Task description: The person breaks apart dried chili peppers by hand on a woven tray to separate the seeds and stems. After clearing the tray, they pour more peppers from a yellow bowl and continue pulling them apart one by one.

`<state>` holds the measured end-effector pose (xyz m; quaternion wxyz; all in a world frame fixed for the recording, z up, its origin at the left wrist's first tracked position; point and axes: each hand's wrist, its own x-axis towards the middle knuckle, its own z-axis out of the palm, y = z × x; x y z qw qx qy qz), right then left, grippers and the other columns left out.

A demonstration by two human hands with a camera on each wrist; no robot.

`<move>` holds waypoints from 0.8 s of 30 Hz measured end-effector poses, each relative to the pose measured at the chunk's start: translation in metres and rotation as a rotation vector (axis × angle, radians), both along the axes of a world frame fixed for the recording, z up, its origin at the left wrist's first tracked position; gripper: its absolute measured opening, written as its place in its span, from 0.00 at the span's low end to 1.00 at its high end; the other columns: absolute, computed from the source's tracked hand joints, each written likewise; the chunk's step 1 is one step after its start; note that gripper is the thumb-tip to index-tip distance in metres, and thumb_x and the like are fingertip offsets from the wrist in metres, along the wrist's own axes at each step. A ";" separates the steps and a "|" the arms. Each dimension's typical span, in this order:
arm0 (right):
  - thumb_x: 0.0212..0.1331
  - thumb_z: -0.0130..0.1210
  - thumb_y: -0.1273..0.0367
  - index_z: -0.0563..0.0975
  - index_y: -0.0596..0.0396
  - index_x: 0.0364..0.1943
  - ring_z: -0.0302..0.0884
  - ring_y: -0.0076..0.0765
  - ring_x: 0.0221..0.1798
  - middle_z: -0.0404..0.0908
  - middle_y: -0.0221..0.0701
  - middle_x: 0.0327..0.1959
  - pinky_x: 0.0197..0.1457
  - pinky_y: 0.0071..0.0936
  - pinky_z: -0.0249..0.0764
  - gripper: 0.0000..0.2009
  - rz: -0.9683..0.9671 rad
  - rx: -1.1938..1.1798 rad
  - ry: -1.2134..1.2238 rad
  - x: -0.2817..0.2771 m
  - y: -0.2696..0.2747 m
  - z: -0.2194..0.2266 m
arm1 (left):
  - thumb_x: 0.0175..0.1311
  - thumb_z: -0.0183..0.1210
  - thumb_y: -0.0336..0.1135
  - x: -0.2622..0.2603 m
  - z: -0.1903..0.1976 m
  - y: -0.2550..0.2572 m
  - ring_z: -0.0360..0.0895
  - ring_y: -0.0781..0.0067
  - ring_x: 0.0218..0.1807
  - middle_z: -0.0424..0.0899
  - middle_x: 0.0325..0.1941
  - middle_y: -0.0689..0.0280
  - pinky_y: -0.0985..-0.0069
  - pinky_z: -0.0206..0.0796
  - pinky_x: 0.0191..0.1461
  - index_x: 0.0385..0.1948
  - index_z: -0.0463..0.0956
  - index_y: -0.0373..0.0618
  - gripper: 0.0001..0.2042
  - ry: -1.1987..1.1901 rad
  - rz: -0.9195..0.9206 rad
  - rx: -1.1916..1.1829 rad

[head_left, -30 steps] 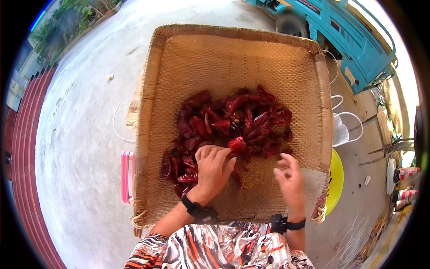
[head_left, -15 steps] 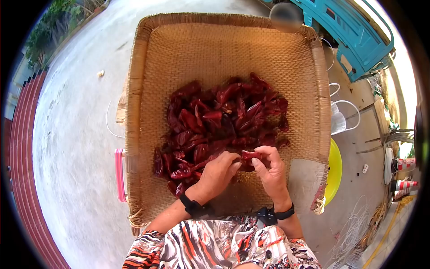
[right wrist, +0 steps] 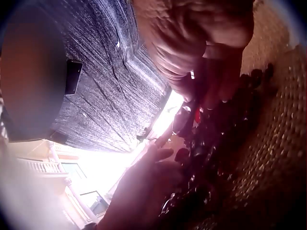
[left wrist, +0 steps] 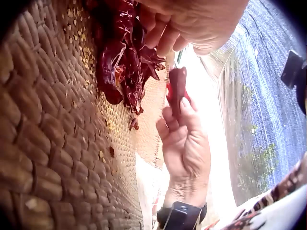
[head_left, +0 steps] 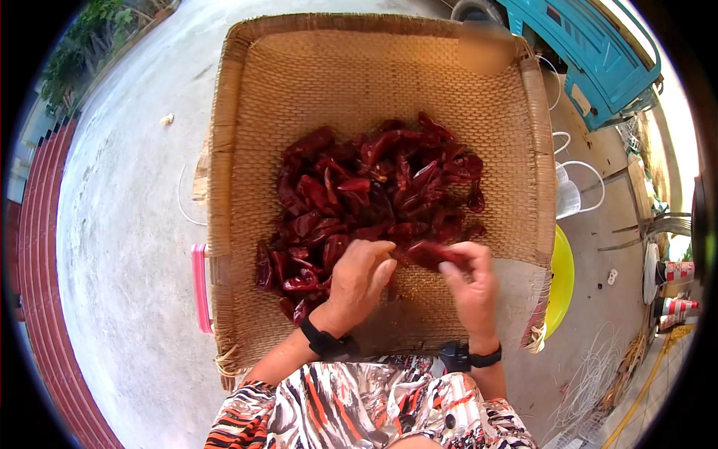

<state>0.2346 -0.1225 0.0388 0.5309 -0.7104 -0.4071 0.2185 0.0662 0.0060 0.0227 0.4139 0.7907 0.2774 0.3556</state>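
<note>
Right hand (head_left: pixel 473 288): grip closed on one dark red pepper (head_left: pixel 434 255), thumb on one side, fingers on the other. Pepper is above the near part of the woven tray (head_left: pixel 389 56), just beside the pepper pile (head_left: pixel 355 191). It blurs in the head view but shows clearly in the left wrist view, gripped at its lower part with the upper end sticking out past the thumb.

Left hand (head_left: pixel 357 280): fingers bent, thumb near the index finger, at the near edge of the pile. Can't tell how far open that grip is, or whether it has hold of anything (tips are partly hidden). Its fingertips are close to the held pepper; contact unclear.

Pile is dark red, glossy, wrinkled peppers, spread across the middle and toward the left side of the tray. Small yellowish seeds (left wrist: pixel 86 52) lie on the weave. Grey patch (head_left: pixel 516 288) at the tray's near right corner. Both wrists carry a black strap with a small device; sleeves are patterned in orange, black and white.

Around the tray: pink frame (head_left: pixel 200 288) on the left, yellow basin (head_left: pixel 561 280) partly under the right edge, white bucket (head_left: pixel 568 193) just beyond it, blue-green vehicle (head_left: pixel 587 60) at far right, dark red steps (head_left: pixel 45 247) at far left
</note>
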 end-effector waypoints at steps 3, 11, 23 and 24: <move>0.64 0.58 0.75 0.74 0.58 0.52 0.76 0.26 0.48 0.79 0.31 0.46 0.56 0.25 0.73 0.14 -0.410 0.110 -0.103 0.026 -0.019 0.020 | 0.53 0.63 0.23 0.002 -0.018 0.012 0.74 0.57 0.41 0.80 0.38 0.61 0.65 0.67 0.46 0.45 0.77 0.43 0.16 0.093 0.223 0.330; 0.64 0.56 0.73 0.70 0.61 0.60 0.75 0.40 0.57 0.75 0.41 0.55 0.63 0.36 0.69 0.20 -0.989 -0.190 -0.700 0.106 -0.106 0.013 | 0.51 0.65 0.26 0.002 -0.022 0.013 0.71 0.58 0.50 0.77 0.47 0.63 0.63 0.64 0.54 0.48 0.78 0.47 0.19 0.413 0.280 0.356; 0.57 0.59 0.74 0.76 0.52 0.52 0.74 0.45 0.58 0.77 0.37 0.55 0.61 0.37 0.72 0.17 0.044 -0.165 -0.593 -0.007 0.020 -0.005 | 0.56 0.63 0.27 -0.002 -0.032 0.019 0.74 0.57 0.41 0.78 0.34 0.63 0.63 0.65 0.44 0.39 0.77 0.48 0.10 0.072 0.301 0.263; 0.57 0.59 0.73 0.75 0.51 0.53 0.74 0.46 0.58 0.76 0.37 0.55 0.60 0.37 0.73 0.18 0.086 -0.158 -0.625 -0.010 0.030 -0.009 | 0.57 0.63 0.27 -0.002 -0.031 0.019 0.75 0.57 0.40 0.78 0.34 0.63 0.62 0.66 0.44 0.39 0.77 0.48 0.09 0.067 0.308 0.246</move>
